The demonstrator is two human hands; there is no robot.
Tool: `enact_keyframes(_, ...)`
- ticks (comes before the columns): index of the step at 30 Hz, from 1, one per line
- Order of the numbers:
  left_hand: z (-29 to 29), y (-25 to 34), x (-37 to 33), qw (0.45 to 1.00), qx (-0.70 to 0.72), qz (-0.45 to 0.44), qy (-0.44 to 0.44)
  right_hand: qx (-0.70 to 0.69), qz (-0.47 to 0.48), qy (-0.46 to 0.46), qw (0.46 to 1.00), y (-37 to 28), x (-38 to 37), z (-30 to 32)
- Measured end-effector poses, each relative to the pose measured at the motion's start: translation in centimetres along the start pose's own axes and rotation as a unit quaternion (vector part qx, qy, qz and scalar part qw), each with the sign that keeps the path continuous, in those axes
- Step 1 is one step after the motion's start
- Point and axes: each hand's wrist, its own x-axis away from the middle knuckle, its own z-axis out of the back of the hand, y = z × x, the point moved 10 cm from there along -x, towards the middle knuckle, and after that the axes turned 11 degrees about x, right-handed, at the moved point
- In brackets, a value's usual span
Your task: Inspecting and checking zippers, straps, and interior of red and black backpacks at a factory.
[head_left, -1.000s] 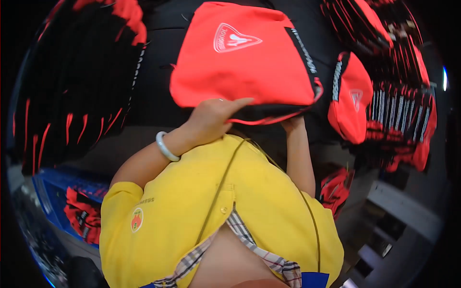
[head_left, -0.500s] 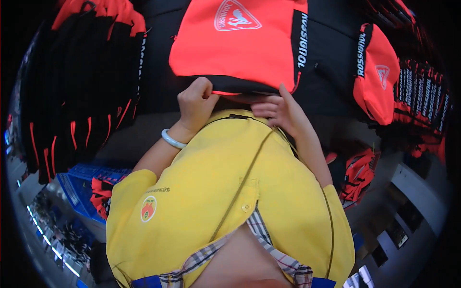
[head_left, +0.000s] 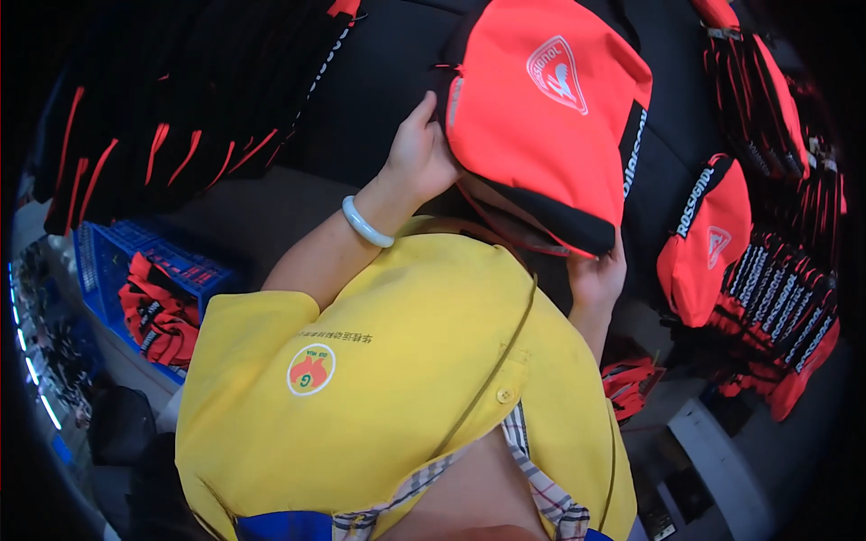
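Note:
A bright red and black fabric bag (head_left: 541, 117) with a white crest lies tilted in front of me, its near edge lifted. My left hand (head_left: 422, 158) grips its left side, thumb on the outside and the other fingers tucked behind the cloth. At the near right corner, my right hand (head_left: 600, 275) is closed round the edge, with its fingers partly hidden by the fabric. Between the hands the near edge gapes a little, showing a paler inside.
Black bags with red strips (head_left: 171, 126) are piled at left. Another red and black bag (head_left: 708, 239) lies at right, beside stacked bags with white lettering (head_left: 780, 288). A blue crate (head_left: 108, 279) holding red cloth pieces stands at lower left. A dark table surface (head_left: 361, 108) lies beneath the bag.
The bag has turned and lifted at its near side. My left hand has gone from the near edge to the left side; my right hand has taken hold of the near right corner.

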Motion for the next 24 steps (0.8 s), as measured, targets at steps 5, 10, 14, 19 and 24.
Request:
enact_keyframes(5,-3.8,-4.8,2.3,0.996,-0.056,0.058,0.047,0.140,0.030,0.293,0.945,-3.6,0.9,12.0)
enact_keyframes(10,-4.4,-5.1,2.4,0.984,-0.164,0.071,-0.001,0.139,0.048,0.248,0.957,-3.0,0.2,10.6)
enact_keyframes(14,-3.3,-5.0,3.0,0.980,-0.179,0.027,0.078,0.126,0.062,0.265,0.954,-2.5,0.2,13.0)
enact_keyframes(19,-2.1,-5.2,2.8,0.979,-0.189,0.056,0.048,0.148,0.058,0.239,0.958,-1.3,0.0,14.5)
enact_keyframes(24,2.4,-4.2,3.1,0.935,-0.301,0.177,0.064,0.258,0.017,0.258,0.931,-5.1,-1.4,16.5)
